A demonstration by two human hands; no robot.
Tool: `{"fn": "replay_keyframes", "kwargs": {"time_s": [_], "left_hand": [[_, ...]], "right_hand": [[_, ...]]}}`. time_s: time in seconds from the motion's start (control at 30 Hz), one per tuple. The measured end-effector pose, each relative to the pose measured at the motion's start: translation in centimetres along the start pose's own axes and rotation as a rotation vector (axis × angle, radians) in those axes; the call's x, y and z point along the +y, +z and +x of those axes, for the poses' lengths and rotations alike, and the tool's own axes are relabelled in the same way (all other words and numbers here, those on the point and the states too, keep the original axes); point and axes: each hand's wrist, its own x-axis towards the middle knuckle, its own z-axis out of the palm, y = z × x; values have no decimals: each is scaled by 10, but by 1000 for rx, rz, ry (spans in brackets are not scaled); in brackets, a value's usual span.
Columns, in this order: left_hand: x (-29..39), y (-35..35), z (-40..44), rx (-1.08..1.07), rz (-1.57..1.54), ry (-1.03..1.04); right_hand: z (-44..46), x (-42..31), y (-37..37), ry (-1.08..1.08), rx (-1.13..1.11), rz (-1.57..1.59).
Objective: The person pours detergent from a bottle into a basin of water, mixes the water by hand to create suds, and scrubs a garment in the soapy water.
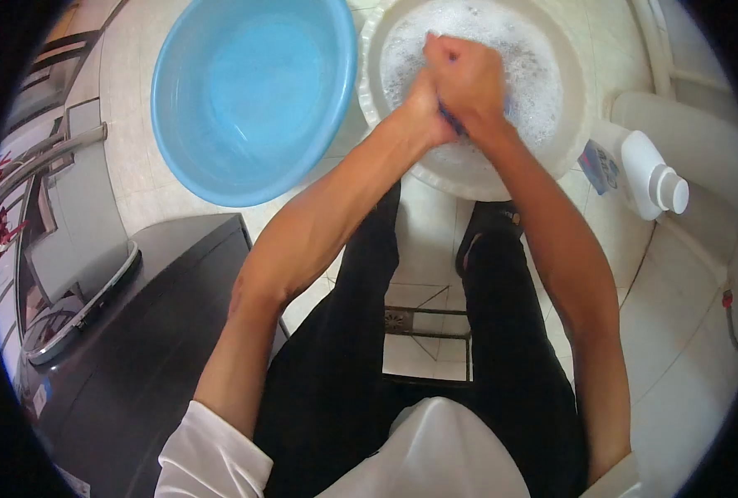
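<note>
Both my hands are pressed together above a white basin full of foamy water. My left hand is closed, with its palm side against the right one. Wrapped over it from the right, my right hand is also closed and slightly smeared by motion. Bits of a dark blue cloth show between the two hands; most of it is hidden by the fingers. Foam surrounds the hands.
A blue basin with a wet-looking bottom stands left of the white one. At right are a white bottle and a small blue-labelled packet. A black cabinet is at lower left. My slippered foot is below the white basin.
</note>
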Motion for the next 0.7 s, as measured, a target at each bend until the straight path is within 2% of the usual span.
{"fn": "replay_keyframes", "kwargs": {"time_s": [0.07, 0.17, 0.2, 0.27, 0.3, 0.37, 0.4, 0.47, 0.57, 0.6, 0.63, 0.67, 0.7], "left_hand": [[13, -3, -4, 142, 179, 21], [26, -2, 0, 340, 443, 41], [22, -19, 9, 340, 437, 39], [8, -64, 28, -321, 273, 232], [6, -49, 24, -326, 278, 233], [-2, -6, 2, 20, 24, -42], [-5, -2, -2, 25, 26, -42], [-7, 4, -6, 113, 109, 6], [2, 5, -5, 124, 2, -27], [8, -37, 24, -119, 408, 116], [14, -79, 53, -298, 903, 395], [20, -120, 82, -394, 1187, 713], [27, -91, 61, -399, 1189, 709]], "right_hand": [[-29, -18, -2, -115, -93, 110], [-56, -43, -19, -153, -207, 115], [-54, -37, -16, -152, -212, 112], [-36, -14, -2, -347, -32, 104], [-19, -5, 2, -350, -26, 103], [11, 11, 6, -53, 66, -40], [18, 13, 3, -49, 65, -35], [27, 15, -3, 178, -82, 29], [15, 10, -2, 93, -50, 36], [3, 9, 1, 40, -48, 74], [-14, 6, 7, 42, -54, 78], [-32, 0, 11, -95, -16, 104], [-44, -7, 10, -233, 27, 124]]}}
